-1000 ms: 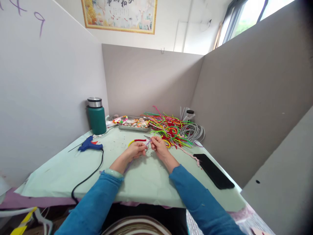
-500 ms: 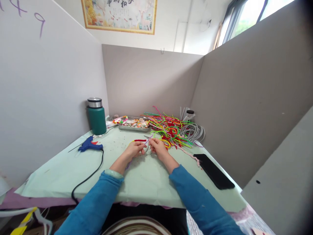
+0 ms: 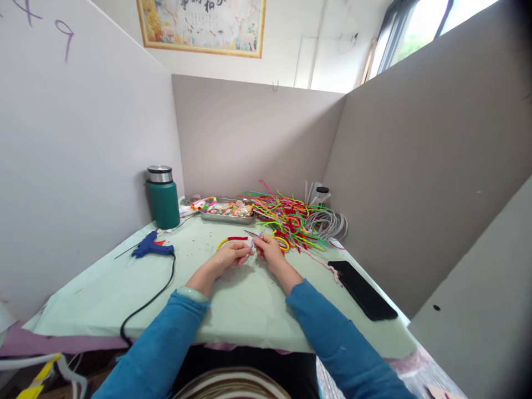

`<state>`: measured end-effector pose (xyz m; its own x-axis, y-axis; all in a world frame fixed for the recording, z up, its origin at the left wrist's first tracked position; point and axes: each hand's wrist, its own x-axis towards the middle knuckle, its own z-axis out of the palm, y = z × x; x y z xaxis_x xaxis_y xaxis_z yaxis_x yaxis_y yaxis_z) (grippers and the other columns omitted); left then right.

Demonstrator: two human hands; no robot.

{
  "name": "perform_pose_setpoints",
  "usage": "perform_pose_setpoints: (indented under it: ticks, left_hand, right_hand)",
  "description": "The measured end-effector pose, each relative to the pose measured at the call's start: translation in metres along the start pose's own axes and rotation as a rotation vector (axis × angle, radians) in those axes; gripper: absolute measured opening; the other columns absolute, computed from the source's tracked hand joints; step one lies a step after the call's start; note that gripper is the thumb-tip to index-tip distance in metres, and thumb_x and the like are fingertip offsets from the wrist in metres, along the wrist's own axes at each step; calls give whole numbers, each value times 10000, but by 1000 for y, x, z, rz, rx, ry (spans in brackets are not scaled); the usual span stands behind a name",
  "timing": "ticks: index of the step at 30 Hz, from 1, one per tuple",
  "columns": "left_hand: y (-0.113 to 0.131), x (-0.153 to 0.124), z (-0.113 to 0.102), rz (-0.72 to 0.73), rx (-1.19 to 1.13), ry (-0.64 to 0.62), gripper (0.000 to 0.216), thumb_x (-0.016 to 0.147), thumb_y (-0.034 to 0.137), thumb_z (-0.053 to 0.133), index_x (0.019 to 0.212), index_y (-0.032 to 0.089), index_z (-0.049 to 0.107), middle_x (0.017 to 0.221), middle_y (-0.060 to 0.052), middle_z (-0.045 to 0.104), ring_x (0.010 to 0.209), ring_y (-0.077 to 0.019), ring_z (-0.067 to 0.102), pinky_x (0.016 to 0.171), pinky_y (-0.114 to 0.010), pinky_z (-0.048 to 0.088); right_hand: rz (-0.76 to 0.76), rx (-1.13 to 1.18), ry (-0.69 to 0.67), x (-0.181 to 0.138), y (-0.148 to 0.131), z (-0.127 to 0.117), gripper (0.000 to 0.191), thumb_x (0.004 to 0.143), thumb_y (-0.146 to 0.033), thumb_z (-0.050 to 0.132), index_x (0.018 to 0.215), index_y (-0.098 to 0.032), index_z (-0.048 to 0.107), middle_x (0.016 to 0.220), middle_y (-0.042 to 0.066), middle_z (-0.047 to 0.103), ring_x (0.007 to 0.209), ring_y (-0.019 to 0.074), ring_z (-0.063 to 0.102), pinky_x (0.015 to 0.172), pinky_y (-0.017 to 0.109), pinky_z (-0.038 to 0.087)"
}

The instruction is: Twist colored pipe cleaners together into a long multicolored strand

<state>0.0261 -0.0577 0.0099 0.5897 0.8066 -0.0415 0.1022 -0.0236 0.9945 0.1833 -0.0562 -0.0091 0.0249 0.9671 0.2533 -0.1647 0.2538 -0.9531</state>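
Between my two hands runs a thin purple fuzzy strand, like a pipe cleaner (image 3: 251, 247). My left hand (image 3: 231, 256) pinches it with thumb and forefinger, and a bit of purple shows below that wrist. My right hand (image 3: 269, 252) is closed on the same strand, fingertips close to the left ones. Just behind the right hand lie scissors (image 3: 285, 243) with yellow handles, their blades pointing left. A curved yellow-and-red fuzzy piece (image 3: 238, 239) rests on the table beyond my left hand. Fingers cover much of the strand.
A blue glue gun (image 3: 153, 245) with a black cord lies left, near a green bottle (image 3: 163, 202). At the back are a metal tray (image 3: 228, 219) of small pieces, a heap of colourful pipe cleaners (image 3: 286, 216) and coiled grey cord (image 3: 328, 224). A black phone (image 3: 363, 291) lies right.
My left fingers have shifted slightly and closed in a pinch on the purple strand. Less of the strand shows below the left wrist. My right hand has barely moved.
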Motion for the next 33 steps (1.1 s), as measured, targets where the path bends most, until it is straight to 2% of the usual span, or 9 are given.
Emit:
perform_pose_setpoints:
  ticks: [5,10,13,18,23,28,33]
  left_hand:
    - [1,1,1,-22,12,192,288,717,405,572,773,124,543,340,101,330,303,-20,235,374,-171,187]
    - [4,-3,3,11,-79,14,389,714,476,571,892,131,553,458,68,442,314,-17,224,337,-174,104]
    - [2,-3,3,14,-97,30,407,728,496,548,904,130,543,481,61,466,297,-13,211,325,-175,123]
    - [-1,1,2,3,-91,51,378,735,482,539,863,127,531,484,55,478,292,-9,212,328,-173,125]
    - [2,-1,2,-14,-100,71,370,722,467,565,883,136,527,512,59,467,314,-5,214,334,-167,99]
    - [1,-2,1,9,-34,13,396,716,485,567,891,130,559,486,70,408,340,-16,218,340,-174,94]
    - [-6,5,0,10,83,126,390,732,482,530,904,136,576,491,60,434,361,-29,267,364,-176,143]
  right_hand:
    - [-58,65,-58,-1,-2,2,287,680,-393,613,594,-179,443,472,-63,435,406,61,355,410,199,258]
    - [-48,103,-22,2,-2,-2,292,688,-416,612,613,-188,445,473,-67,433,398,61,352,402,200,250]
    - [-45,93,-32,2,-1,-2,275,685,-431,619,661,-186,495,511,-57,462,404,61,358,394,199,256]
    - [-25,-19,-132,-2,-2,2,284,673,-448,626,684,-181,529,510,-51,487,411,66,368,403,201,278]
    - [-64,53,-17,3,2,-3,286,675,-445,621,682,-190,492,480,-65,438,403,65,357,397,197,264]
    - [-33,103,5,7,3,-7,290,666,-443,627,696,-191,485,467,-66,428,397,66,359,393,196,264]
    - [-53,193,127,9,-3,-14,299,649,-440,637,681,-199,464,464,-74,422,383,59,350,377,190,249]
